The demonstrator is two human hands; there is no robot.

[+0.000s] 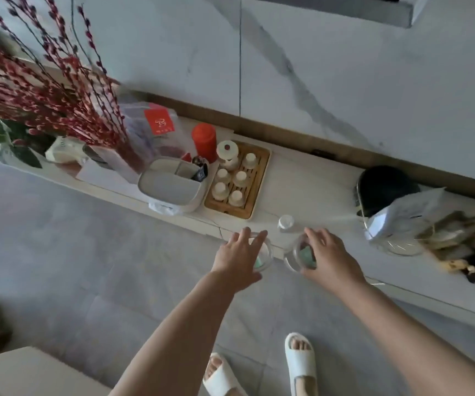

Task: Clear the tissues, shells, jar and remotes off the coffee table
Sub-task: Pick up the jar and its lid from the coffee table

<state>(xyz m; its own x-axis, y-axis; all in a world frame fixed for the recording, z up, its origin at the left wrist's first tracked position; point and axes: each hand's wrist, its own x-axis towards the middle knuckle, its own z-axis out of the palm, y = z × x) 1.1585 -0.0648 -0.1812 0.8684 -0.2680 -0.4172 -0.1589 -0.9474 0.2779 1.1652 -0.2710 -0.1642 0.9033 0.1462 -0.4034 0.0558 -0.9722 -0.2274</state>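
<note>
Clear glass jar [295, 257] — greenish inside — gripped by right-hand fingers [315, 234]; left fingers [252, 237] spread.

Single head-worn view, wide-angle, looking steeply down and forward from standing height. Tilted, so the worktop [310, 178] runs slantwise from upper left to lower right, wall [345, 67] beyond it. Both forearms reaching in from the bottom edge, left hand [237, 257] and right hand [329, 257] near mid-frame. Sandalled feet [300, 358] on the floor [73, 252] at the very bottom. Edges bent by the lens.
</note>
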